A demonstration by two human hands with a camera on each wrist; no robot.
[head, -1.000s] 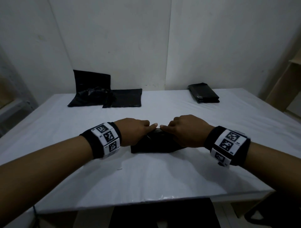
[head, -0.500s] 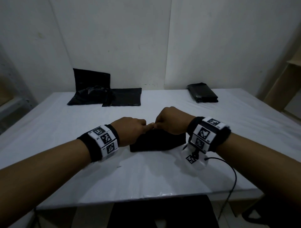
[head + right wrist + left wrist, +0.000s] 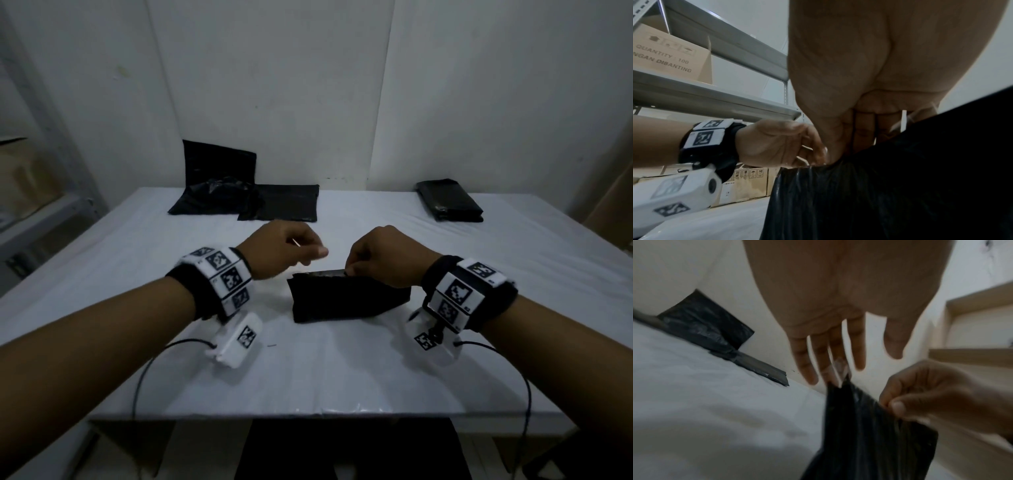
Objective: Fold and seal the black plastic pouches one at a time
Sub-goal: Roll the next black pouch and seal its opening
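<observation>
Since half a second ago both hands have lifted off the pouch top and drawn apart: the left hand (image 3: 284, 248) now hovers up and left with a thin clear strip (image 3: 839, 369) caught between its loosely extended fingers (image 3: 858, 352), while the right hand (image 3: 383, 257) pinches the upper edge of the black plastic pouch (image 3: 346, 298) standing on the white table (image 3: 308, 373). That film looks light, limp and slick, so it probably handles best when pinched along the stiffer sealing edge, not the sagging body.
</observation>
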